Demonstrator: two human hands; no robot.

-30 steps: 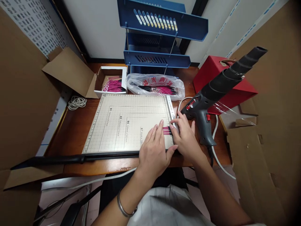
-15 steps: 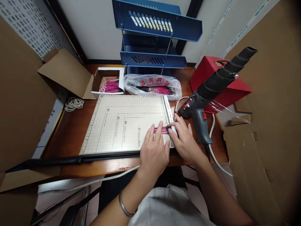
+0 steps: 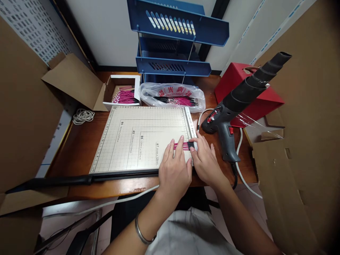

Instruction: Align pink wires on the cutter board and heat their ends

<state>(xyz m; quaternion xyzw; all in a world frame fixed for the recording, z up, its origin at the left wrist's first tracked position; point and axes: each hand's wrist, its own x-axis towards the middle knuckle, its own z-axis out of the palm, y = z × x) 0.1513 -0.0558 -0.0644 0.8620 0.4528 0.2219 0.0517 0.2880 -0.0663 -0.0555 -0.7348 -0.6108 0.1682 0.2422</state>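
Note:
A row of several pink wires with black ends (image 3: 186, 146) lies side by side on the gridded board of a paper cutter (image 3: 127, 140), up against the white guide bar (image 3: 190, 122). My left hand (image 3: 175, 168) rests flat over the pink part of the wires, fingers stretched out and apart. From the right, my right hand (image 3: 208, 161) touches the row's black ends at the bar, its fingers extended and slightly curved. The far ends of the wires are hidden beneath my left fingers.
Behind the cutter stand a small box (image 3: 121, 77) of pink wires and a clear plastic bag (image 3: 172, 94) with more wires. A heat gun (image 3: 230, 113) stands at the right, before a red box (image 3: 239, 78). The cutter's black handle (image 3: 63, 181) extends left. Blue trays (image 3: 172, 65) rise behind.
My right hand has shifted slightly, its fingers drawing closer together beside the black wire ends. My left hand stays on the wires.

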